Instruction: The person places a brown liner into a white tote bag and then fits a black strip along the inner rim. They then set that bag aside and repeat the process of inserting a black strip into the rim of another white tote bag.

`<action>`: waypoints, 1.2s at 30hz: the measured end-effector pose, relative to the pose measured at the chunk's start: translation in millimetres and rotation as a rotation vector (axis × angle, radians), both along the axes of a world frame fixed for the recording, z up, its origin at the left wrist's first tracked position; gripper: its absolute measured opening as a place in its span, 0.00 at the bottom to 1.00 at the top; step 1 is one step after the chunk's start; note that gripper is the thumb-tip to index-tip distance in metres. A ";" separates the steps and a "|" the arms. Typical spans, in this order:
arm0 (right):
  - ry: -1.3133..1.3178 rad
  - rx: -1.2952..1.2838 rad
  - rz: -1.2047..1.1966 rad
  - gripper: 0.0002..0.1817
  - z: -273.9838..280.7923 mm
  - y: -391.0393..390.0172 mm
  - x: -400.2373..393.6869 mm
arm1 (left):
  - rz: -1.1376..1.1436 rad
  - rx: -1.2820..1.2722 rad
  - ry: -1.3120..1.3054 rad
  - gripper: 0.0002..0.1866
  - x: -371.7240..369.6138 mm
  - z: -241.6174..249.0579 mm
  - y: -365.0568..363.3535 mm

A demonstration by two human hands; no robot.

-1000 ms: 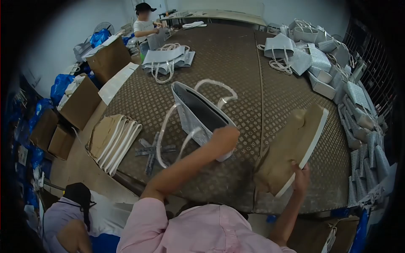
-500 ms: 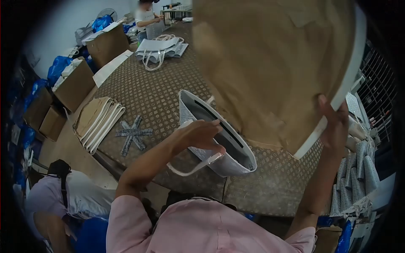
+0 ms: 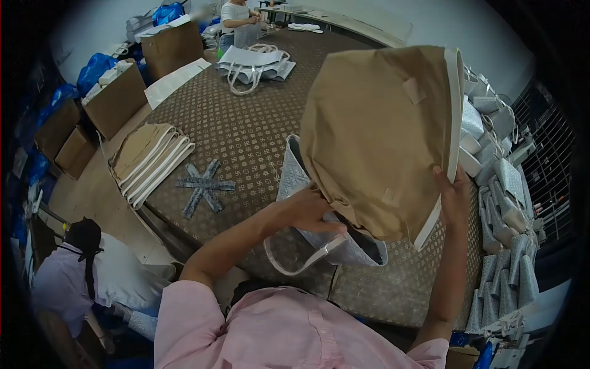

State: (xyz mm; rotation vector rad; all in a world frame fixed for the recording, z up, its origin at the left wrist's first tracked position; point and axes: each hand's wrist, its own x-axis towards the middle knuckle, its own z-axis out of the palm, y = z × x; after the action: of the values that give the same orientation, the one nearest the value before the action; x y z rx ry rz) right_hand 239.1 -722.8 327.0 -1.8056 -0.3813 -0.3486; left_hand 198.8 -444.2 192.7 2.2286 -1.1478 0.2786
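Observation:
A silvery-white quilted tote bag [image 3: 291, 175] lies tilted on the patterned table before me, its mouth turned up and a loop handle [image 3: 289, 270] hanging toward me. My left hand [image 3: 307, 211] grips at the bag's near rim, the fingers partly hidden by cloth. Above the mouth hangs a large tan lining [image 3: 375, 129] with a white edge band, its lower end bunched over the opening beside my left hand. My right hand [image 3: 453, 200] pinches the lining's white edge, thumb on the tan side.
White-edged tan linings [image 3: 150, 160] are stacked at the left, beside crossed grey strips [image 3: 206, 186]. More bags [image 3: 255, 64] lie farther back. Silvery pieces [image 3: 507, 270] and bags line the right side. Cardboard boxes [image 3: 117, 101] stand left. One person [image 3: 92, 270] bends at lower left; another [image 3: 236, 21] stands behind.
The lining has come down and away from my face, its lower end now over the bag's mouth. My left hand stays at the bag; my right still holds the white edge.

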 end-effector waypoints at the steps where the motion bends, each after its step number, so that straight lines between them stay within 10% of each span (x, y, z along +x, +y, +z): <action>1: -0.011 -0.011 0.008 0.13 1.7 -1.2 -2.6 | 0.140 0.072 0.029 0.32 -2.0 6.3 9.9; 9: 0.325 -0.140 0.268 0.13 2.3 25.1 -66.0 | 0.454 0.394 0.361 0.28 31.8 0.4 5.1; 12: 0.455 -0.292 0.455 0.14 0.0 52.1 -73.3 | 0.484 -0.067 -0.290 0.25 20.5 -22.2 -2.8; 14: 0.384 -0.334 0.435 0.15 -13.0 79.8 -66.1 | -0.150 -1.107 0.671 0.29 -11.2 11.0 3.9; 16: 0.329 -0.382 0.413 0.16 -35.9 86.1 -45.2 | -0.175 -0.958 0.764 0.33 -9.1 8.6 10.6; 19: 0.444 -0.492 0.287 0.17 -58.5 68.0 -7.9 | 0.370 0.008 -0.055 0.19 13.8 -23.6 9.6; 23: 0.668 -0.327 -0.032 0.17 -45.4 60.6 0.9 | 0.185 0.185 -0.086 0.18 0.7 -5.8 28.4; 25: 0.482 -0.420 0.223 0.17 -42.0 76.9 -19.0 | 0.143 0.366 0.080 0.21 1.9 1.1 23.4; 26: 0.460 -0.528 0.275 0.17 -45.3 88.9 -34.2 | 0.145 0.364 0.086 0.21 -1.9 -5.2 20.0; 29: 0.316 -0.711 0.417 0.18 -60.5 101.5 -38.6 | -0.024 -0.786 0.325 0.24 -14.7 -32.9 13.9; 31: 0.356 -0.748 0.477 0.18 -52.0 102.2 -18.3 | -0.160 -0.489 0.524 0.29 -19.7 -43.0 22.8; 32: 0.423 -0.746 0.506 0.19 -56.9 94.9 -3.0 | 0.220 -0.027 -0.151 0.19 -27.8 -19.5 20.8; 36: 0.124 -0.894 0.248 0.23 -86.9 92.0 24.7 | 0.053 0.040 -0.065 0.14 -47.7 -20.4 29.6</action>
State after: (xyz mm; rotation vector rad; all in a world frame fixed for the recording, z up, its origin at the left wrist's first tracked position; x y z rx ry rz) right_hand 263.8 -630.8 240.1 -2.5887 -0.7414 0.1494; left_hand 151.1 -414.7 172.3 2.3031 -1.1384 0.3546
